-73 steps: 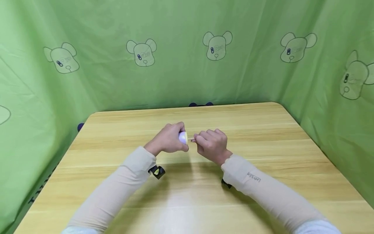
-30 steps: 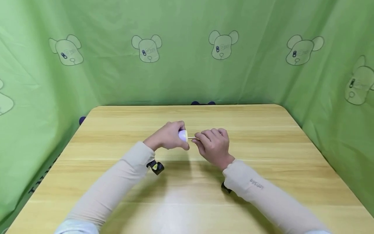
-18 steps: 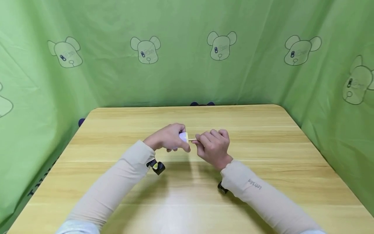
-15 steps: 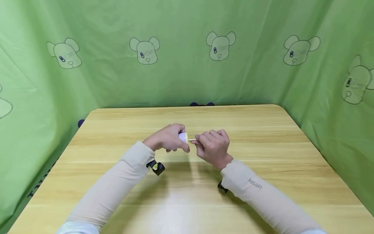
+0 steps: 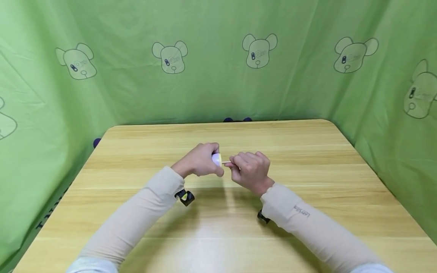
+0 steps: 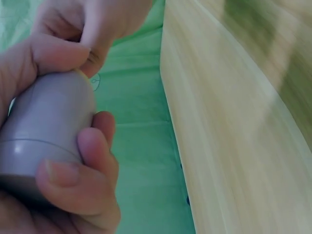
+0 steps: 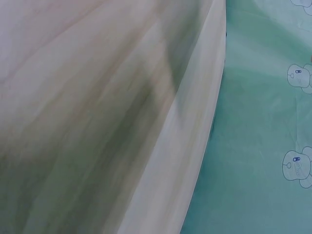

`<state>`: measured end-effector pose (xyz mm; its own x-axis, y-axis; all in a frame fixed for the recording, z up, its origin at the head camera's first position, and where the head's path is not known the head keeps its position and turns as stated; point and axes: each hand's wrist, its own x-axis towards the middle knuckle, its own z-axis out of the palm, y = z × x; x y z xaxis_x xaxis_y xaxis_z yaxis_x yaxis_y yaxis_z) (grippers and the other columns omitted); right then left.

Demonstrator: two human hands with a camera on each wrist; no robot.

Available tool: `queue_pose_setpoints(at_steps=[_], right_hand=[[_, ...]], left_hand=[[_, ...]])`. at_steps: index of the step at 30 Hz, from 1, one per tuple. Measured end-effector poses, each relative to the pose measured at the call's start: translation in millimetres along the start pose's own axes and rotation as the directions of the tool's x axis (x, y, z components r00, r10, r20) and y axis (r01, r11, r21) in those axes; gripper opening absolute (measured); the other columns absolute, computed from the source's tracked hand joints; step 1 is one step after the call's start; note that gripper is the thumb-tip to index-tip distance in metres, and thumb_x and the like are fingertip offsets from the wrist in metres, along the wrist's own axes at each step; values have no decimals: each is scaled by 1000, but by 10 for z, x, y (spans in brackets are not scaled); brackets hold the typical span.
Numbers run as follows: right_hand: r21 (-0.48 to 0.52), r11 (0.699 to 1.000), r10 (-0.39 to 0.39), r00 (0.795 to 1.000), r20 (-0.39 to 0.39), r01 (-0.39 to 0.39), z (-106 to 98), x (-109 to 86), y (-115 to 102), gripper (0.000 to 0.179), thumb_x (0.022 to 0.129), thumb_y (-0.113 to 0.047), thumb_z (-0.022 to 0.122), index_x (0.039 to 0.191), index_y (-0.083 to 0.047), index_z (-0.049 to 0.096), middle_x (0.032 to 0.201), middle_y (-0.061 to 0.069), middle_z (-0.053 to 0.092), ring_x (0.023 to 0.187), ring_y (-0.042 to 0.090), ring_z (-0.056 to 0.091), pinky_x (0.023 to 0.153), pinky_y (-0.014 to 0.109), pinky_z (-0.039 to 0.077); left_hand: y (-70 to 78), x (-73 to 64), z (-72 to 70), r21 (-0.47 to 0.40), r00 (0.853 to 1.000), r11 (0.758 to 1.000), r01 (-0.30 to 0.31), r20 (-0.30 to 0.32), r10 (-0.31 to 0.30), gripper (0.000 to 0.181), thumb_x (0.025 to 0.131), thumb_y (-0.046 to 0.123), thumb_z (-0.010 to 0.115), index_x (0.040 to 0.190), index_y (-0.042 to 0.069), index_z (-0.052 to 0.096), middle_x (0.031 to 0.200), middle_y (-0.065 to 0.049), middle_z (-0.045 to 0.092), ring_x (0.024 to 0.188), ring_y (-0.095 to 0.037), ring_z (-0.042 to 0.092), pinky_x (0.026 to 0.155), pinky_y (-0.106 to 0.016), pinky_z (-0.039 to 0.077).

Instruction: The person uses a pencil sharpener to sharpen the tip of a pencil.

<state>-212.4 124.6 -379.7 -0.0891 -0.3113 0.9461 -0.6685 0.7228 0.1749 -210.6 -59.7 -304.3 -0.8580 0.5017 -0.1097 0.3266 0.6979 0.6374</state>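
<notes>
In the head view my left hand (image 5: 203, 159) grips a pale purple, rounded, capsule-like object (image 5: 216, 159) with a yellow rim, held above the table. Out of its rimmed end comes a thin, light-coloured rod (image 5: 227, 162). Thumb and curled fingers of my right hand (image 5: 250, 170) pinch the rod's other end. The left wrist view shows the purple body (image 6: 51, 117) up close, with a seam around it and left fingers wrapped about it. There the rod is hidden behind fingers, and its exact kind cannot be told. Neither hand shows in the right wrist view.
A light wood-grain table (image 5: 218, 235) spreads beneath both hands. Green curtains (image 5: 211, 94) printed with bear heads stand along its back and sides. A black wrist camera (image 5: 185, 197) hangs under the left sleeve, another (image 5: 263, 217) under the right.
Since the earliest frame, a little more of the rod shows between the hands. Both hands have shifted slightly right in the head view, keeping their holds.
</notes>
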Motion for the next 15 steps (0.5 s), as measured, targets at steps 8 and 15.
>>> queue_pose_setpoints(at_steps=[8, 15], right_hand=[[63, 990, 109, 969, 222, -125, -75, 39, -8, 45, 97, -44, 54, 61, -17, 56, 47, -8, 45, 34, 4, 23, 35, 22, 15], [86, 879, 324, 719, 615, -469, -194, 172, -16, 30, 83, -32, 74, 63, -22, 55, 51, -10, 48, 40, 4, 30, 37, 25, 22]], left_hand=[[-55, 26, 77, 109, 995, 993, -42, -89, 51, 37, 65, 17, 81, 86, 11, 51, 75, -4, 59, 65, -18, 56, 54, -27, 48], [-62, 33, 152, 276, 979, 957, -85, -158, 133, 43, 64, 21, 83, 88, 12, 49, 74, -3, 57, 65, -17, 56, 54, -26, 47]])
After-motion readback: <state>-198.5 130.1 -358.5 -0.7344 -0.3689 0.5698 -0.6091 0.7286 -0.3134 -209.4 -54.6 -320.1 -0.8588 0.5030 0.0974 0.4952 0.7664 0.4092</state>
